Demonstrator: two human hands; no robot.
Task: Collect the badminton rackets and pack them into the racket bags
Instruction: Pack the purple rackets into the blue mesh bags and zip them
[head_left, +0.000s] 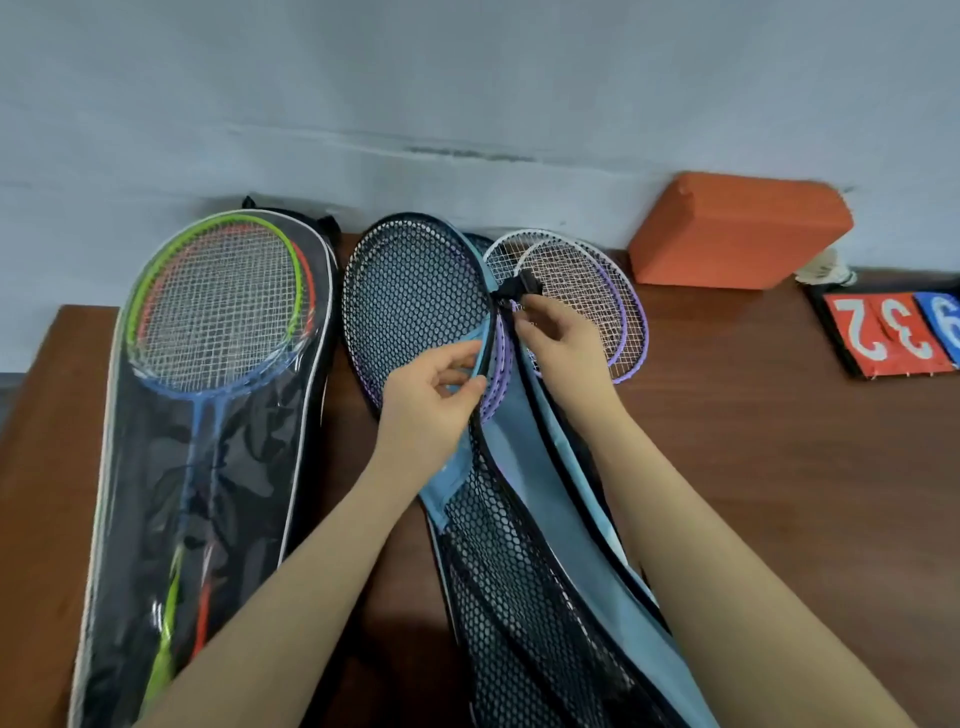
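Left hand (431, 400) pinches the blue bag (540, 467) rim, steadying it; right hand (558, 338) pinches the zipper pull (519, 288) just beyond, apparently for closing over the rackets (498, 364).

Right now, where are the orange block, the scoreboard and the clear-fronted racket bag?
orange block (737, 231): head view, front face.
scoreboard (883, 332): head view, red number cards.
clear-fronted racket bag (208, 467): head view, transparent front panel.
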